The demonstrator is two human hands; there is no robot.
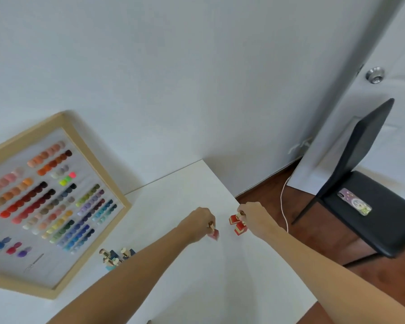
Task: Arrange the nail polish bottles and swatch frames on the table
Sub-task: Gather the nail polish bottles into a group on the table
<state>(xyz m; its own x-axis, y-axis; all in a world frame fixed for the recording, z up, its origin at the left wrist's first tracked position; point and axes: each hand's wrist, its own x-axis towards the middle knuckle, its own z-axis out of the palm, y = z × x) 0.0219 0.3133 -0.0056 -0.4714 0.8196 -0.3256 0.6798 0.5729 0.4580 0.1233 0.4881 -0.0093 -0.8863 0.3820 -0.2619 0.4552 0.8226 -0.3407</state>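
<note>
On the white table (192, 288), my left hand (200, 222) grips a pink-red nail polish bottle (213, 233) by its gold cap. My right hand (253, 217) holds two red nail polish bottles (237, 225) by their gold caps near the table's right edge. A wooden swatch frame (54, 204) with rows of coloured nail swatches lies at the left, leaning toward the wall. A cluster of blue and teal bottles (115, 257) with gold caps stands beside the frame, partly hidden behind my left forearm.
The table's right edge drops to a brown wooden floor (337, 249). A black chair (369, 206) with a phone (354, 201) on its seat stands at the right. A white cable (283, 202) hangs near the wall. A white wall is behind.
</note>
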